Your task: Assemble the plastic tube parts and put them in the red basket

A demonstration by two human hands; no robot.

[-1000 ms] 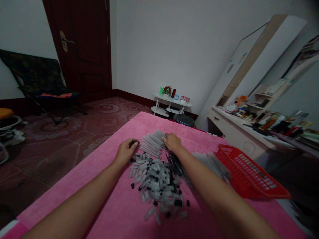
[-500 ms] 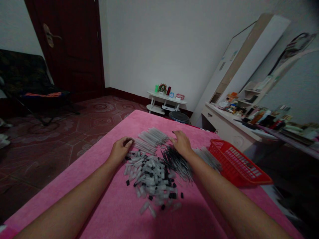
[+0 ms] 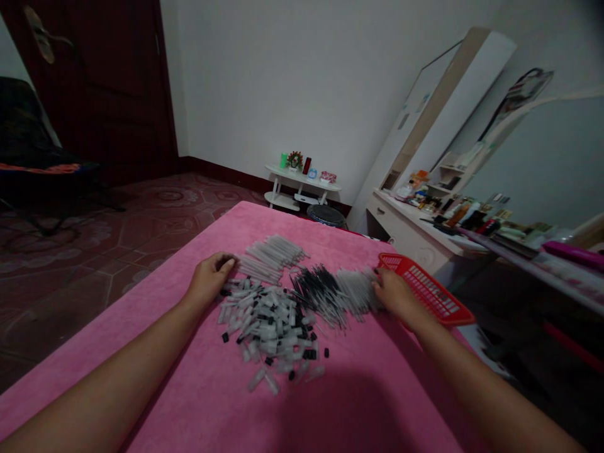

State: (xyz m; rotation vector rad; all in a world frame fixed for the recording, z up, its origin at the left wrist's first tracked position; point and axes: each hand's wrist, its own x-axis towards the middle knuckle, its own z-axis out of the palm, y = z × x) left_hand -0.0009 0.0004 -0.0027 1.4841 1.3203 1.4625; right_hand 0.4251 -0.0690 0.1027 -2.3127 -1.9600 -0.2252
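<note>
My left hand [image 3: 213, 274] rests on the cloth at the left end of a row of whitish translucent tubes [image 3: 271, 255], its fingers loosely curled and the thumb apart. I see nothing held in it. Nearer me lies a heap of short clear caps [image 3: 268, 327] mixed with small black plugs [image 3: 310, 355]. Right of the heap, thin black and grey sticks [image 3: 321, 292] like pen refills lie in a bundle. My right hand [image 3: 395, 294] is at the right edge of a second bundle of pale thin sticks [image 3: 356, 289], thumb and forefinger apart, touching or nearly touching it.
A red plastic basket [image 3: 436, 296] stands just beyond my right hand on the pink cloth [image 3: 198, 384]. Farther off are a low white stand [image 3: 302, 179], a round dark stool [image 3: 326, 215], a dressing table [image 3: 419, 229] with bottles, and a folding chair [image 3: 38, 145].
My right hand has moved right, from above the tubes and black sticks to the right side of the pale sticks. My left hand stays by the tubes. The view has turned slightly right.
</note>
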